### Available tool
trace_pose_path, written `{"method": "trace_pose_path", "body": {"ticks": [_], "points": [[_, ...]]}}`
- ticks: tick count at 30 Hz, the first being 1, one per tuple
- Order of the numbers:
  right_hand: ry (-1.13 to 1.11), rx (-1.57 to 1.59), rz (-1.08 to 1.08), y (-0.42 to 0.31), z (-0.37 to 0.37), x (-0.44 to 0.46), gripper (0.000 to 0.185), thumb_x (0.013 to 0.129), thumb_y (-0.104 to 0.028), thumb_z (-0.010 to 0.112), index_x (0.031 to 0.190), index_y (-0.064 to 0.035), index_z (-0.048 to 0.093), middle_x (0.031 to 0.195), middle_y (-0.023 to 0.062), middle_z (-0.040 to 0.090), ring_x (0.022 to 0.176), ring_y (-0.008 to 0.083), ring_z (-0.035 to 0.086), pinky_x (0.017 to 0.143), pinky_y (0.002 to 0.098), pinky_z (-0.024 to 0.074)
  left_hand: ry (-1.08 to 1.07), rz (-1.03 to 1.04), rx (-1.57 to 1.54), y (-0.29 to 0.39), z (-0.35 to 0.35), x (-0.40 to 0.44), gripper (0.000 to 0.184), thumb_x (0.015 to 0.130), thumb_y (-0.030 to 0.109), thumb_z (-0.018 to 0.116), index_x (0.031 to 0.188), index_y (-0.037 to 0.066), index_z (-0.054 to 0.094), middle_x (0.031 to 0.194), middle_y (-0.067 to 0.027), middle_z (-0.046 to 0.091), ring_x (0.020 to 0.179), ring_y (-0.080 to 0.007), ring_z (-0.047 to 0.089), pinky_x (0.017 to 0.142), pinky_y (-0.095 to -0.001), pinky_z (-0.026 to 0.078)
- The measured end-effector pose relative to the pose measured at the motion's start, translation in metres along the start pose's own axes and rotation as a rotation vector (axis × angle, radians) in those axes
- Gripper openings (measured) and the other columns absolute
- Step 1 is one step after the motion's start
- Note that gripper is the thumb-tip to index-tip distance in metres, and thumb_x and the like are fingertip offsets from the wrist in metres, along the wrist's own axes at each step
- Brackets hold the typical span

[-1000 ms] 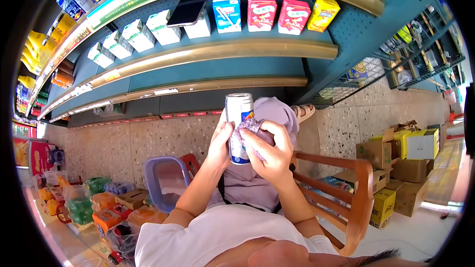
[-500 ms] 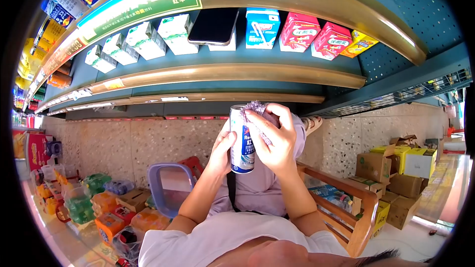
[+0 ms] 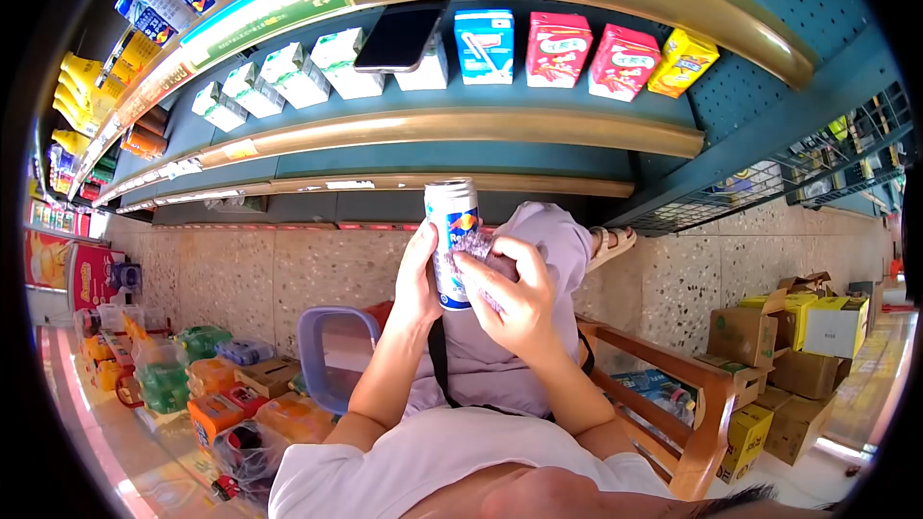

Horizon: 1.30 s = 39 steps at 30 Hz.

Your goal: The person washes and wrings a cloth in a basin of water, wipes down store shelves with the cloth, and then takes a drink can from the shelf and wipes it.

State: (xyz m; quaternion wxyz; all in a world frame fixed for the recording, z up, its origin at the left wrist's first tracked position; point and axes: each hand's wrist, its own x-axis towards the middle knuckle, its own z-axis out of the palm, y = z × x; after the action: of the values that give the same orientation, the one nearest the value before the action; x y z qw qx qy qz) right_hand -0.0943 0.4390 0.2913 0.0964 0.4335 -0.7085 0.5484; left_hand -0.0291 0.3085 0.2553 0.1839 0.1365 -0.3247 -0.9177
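A tall white and blue Red Bull can [image 3: 451, 204] stands nearly upright in front of me, above my lap. My left hand [image 3: 416, 274] is wrapped round its left side. Against the can's right side, my right hand [image 3: 520, 298] presses a fuzzy purple cloth [image 3: 478, 248], its fingers bent over it. The cloth covers part of the label. On the shelf beyond, a dark phone [image 3: 398, 38] leans over small white cartons [image 3: 338, 65]. To their right are a blue carton [image 3: 485, 46], red cartons [image 3: 558, 50] and a yellow carton [image 3: 684, 62].
A purple plastic basket [image 3: 336, 356] is on the floor to my left, near bagged bottles [image 3: 163, 370]. A wooden chair [image 3: 707, 423] is at my right, with cardboard boxes [image 3: 745, 334] beyond. The shelf edge [image 3: 461, 131] curves across ahead.
My right hand and the cloth have slid down from the can's top to its middle. The can has moved slightly up and left, and its top now shows. The view has shifted a little.
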Motion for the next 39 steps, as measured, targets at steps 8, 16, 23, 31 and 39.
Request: {"method": "trace_pose_path", "body": {"ticks": [8, 16, 23, 31, 39], "points": [[0.071, -0.074, -0.019, 0.009, -0.058, -0.044, 0.041, 0.069, -0.008, 0.074, 0.109, -0.0185, 0.074, 0.100, 0.0093, 0.058, 0.079, 0.0239, 0.057, 0.065, 0.0333, 0.0500, -0.029, -0.026, 0.019, -0.035, 0.055, 0.007, 0.058, 0.099, 0.046, 0.045, 0.130, -0.003, 0.049, 0.115, -0.0195, 0.063, 0.096, -0.0274, 0.067, 0.080, -0.0387, 0.058], [0.097, -0.083, 0.034, 0.007, -0.085, -0.065, 0.038, 0.069, -0.006, 0.075, 0.106, -0.0172, 0.075, 0.098, 0.0093, 0.058, 0.079, 0.0237, 0.058, 0.066, 0.0329, 0.0497, -0.038, -0.049, 0.004, -0.053, 0.080, 0.012, 0.060, 0.099, 0.049, 0.041, 0.130, -0.003, 0.048, 0.115, -0.0206, 0.062, 0.089, -0.0293, 0.067, 0.076, -0.0391, 0.059], [0.035, -0.062, 0.021, 0.000, -0.074, -0.064, 0.034, 0.070, -0.005, 0.076, 0.103, -0.0129, 0.076, 0.097, 0.0117, 0.059, 0.080, 0.0244, 0.061, 0.067, 0.0315, 0.0507, -0.169, -0.034, -0.168, -0.048, 0.052, 0.003, 0.060, 0.098, 0.049, 0.044, 0.129, -0.003, 0.050, 0.116, -0.0192, 0.062, 0.098, -0.0292, 0.066, 0.081, -0.0399, 0.057], [-0.005, -0.044, -0.045, -0.008, -0.029, -0.032, 0.035, 0.071, -0.004, 0.075, 0.104, -0.0128, 0.076, 0.098, 0.0121, 0.060, 0.081, 0.0247, 0.062, 0.068, 0.0315, 0.0511, -0.038, -0.007, -0.165, -0.018, 0.029, -0.010, 0.067, 0.096, 0.053, 0.047, 0.132, -0.003, 0.048, 0.116, -0.0202, 0.063, 0.102, -0.0287, 0.065, 0.090, -0.0401, 0.054], [-0.019, -0.041, -0.056, -0.001, 0.006, 0.012, 0.033, 0.072, -0.003, 0.075, 0.104, -0.0099, 0.076, 0.101, 0.0132, 0.059, 0.078, 0.0227, 0.063, 0.065, 0.0313, 0.0518, -0.031, -0.062, -0.337, -0.019, -0.020, -0.014, 0.056, 0.099, 0.047, 0.042, 0.133, 0.003, 0.050, 0.118, -0.0164, 0.064, 0.103, -0.0281, 0.066, 0.090, -0.0425, 0.054]]}}
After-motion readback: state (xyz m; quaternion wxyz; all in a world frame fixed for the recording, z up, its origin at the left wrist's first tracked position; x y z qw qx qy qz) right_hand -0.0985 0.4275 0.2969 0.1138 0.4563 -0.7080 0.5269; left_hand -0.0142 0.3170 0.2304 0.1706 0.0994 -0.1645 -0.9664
